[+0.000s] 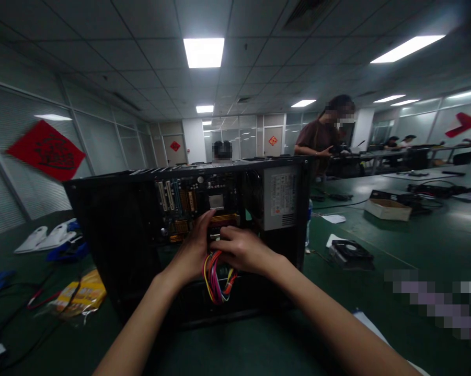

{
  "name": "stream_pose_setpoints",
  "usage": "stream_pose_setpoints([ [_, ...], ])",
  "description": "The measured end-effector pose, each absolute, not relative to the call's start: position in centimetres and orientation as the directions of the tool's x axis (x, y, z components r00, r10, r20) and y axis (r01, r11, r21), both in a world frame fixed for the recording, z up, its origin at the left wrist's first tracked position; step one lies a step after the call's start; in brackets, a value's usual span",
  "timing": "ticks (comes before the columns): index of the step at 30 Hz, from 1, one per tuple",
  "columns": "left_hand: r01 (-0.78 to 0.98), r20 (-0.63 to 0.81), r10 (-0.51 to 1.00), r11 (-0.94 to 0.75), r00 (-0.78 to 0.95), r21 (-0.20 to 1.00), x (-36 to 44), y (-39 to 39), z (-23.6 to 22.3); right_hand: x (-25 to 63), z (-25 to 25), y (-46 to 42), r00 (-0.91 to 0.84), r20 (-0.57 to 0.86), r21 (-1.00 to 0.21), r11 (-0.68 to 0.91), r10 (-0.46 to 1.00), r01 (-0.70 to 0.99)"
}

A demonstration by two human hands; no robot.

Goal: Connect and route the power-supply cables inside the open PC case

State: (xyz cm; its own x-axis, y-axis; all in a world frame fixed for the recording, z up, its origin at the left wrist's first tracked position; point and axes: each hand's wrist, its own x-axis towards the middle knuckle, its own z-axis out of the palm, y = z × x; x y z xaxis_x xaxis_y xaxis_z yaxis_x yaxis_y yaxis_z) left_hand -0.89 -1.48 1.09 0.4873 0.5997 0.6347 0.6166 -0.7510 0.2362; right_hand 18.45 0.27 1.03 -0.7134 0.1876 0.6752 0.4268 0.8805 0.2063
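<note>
A black computer case [121, 240] stands on the table in front of me, its open side facing me. Inside it are a motherboard [200, 189] with card slots and a silver power supply [284, 201] at upper right. My left hand [192, 248] reaches in with its fingers stretched up along the board, just left of the coloured wire bundle. My right hand [243, 248] has curled fingers closed around the top of the wire bundle [216, 284], close to the board. Red, yellow and purple wires loop down below both hands. The wires' upper end is hidden by my fingers.
On the green table [360, 219] at right lie a black fan cooler [352, 253], a cardboard box [388, 206] and cables. A yellow packet [84, 292] and white-blue items [49, 237] lie left. Another person [319, 136] stands beyond, holding a dark object.
</note>
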Motion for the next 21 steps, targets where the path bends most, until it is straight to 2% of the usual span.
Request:
stream_pose_setpoints([
  [9, 0.608, 0.638, 0.601, -0.753, 0.482, 0.250, -1.02, -1.41, 0.95, 18.39, 1.09, 0.25, -0.691, 0.707, 0.118, 0.939, 0.148, 0.322],
  [14, 0.608, 0.632, 0.600, -0.755, 0.490, 0.245, -0.91, -1.63, 1.00, 18.35, 1.31, -0.04, -0.720, 0.676, 0.130, 0.936, 0.157, 0.327],
  [21, 0.615, 0.618, 0.616, -0.745, 0.488, 0.257, -0.67, -1.91, 1.17, 18.52, 1.16, 0.07, -0.746, 0.639, 0.073, 0.951, 0.187, 0.301],
])
